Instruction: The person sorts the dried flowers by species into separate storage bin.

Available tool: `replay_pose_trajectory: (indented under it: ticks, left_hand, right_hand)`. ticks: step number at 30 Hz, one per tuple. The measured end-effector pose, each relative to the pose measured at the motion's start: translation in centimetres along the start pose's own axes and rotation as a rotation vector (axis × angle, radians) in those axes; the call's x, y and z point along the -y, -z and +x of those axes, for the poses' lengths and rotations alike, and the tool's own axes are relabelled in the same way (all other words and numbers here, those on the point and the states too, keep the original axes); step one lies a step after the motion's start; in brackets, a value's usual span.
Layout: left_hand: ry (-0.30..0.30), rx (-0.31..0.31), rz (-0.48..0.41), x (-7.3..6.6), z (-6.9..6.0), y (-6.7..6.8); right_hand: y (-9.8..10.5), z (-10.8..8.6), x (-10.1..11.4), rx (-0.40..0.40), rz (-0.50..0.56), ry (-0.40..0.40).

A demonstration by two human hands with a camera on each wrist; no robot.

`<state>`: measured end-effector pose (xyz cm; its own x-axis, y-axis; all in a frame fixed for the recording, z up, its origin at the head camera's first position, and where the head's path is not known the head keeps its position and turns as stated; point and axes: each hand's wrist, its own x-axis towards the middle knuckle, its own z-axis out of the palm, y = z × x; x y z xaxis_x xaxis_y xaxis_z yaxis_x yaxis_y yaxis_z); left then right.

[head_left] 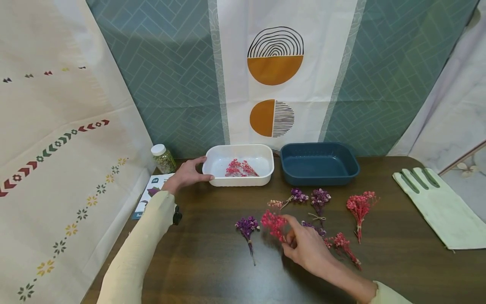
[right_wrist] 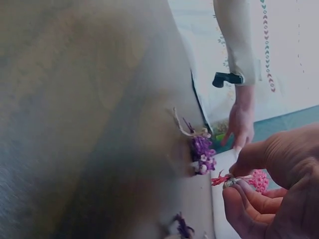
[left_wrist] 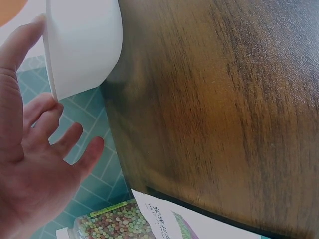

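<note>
My left hand [head_left: 187, 173] touches the left end of a white dish [head_left: 241, 181], thumb and a finger spread along its rim [left_wrist: 48, 59]; the other fingers are loose. Pink dried sprigs [head_left: 236, 168] lie inside the dish. My right hand [head_left: 308, 249] pinches the stems of a pink flower bunch [head_left: 273, 224] between thumb and fingers, above the table. In the right wrist view the tied stems [right_wrist: 223, 180] show at the fingertips. A purple bunch [head_left: 247, 228] lies left of this hand. Beyond and right of it are purple bunches [head_left: 319, 200] and pink ones [head_left: 360, 207].
A blue dish [head_left: 319, 179] stands right of the white one. At the back left are a white-capped jar [head_left: 164, 159] and a printed packet [head_left: 146, 196]. A pale green cloth [head_left: 444, 215] with green fork-like prongs [head_left: 420, 179] lies at the right. Patterned cloths hang behind.
</note>
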<state>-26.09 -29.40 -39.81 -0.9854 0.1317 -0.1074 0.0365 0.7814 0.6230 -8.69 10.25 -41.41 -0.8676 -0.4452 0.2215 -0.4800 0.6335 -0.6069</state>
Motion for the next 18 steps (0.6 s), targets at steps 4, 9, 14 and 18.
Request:
replay_pose_trajectory:
  ticks: [4,9,14,18]
  left_hand:
    - [-0.006,-0.003,0.005,0.0,0.0,0.1]
    - [-0.013,-0.005,0.01,0.1,0.0,0.1]
    - [-0.006,-0.001,-0.004,0.1,0.0,0.1]
    - [-0.002,-0.002,-0.005,0.1,0.0,0.0]
  right_hand:
    - [0.4,0.7,0.1,0.0,-0.01,0.025]
    - [1.0,1.7,0.2,0.005,-0.021,0.039]
    - [1.7,3.0,0.3,-0.001,-0.042,0.068]
    - [2.1,4.3,0.3,-0.019,-0.045,0.111]
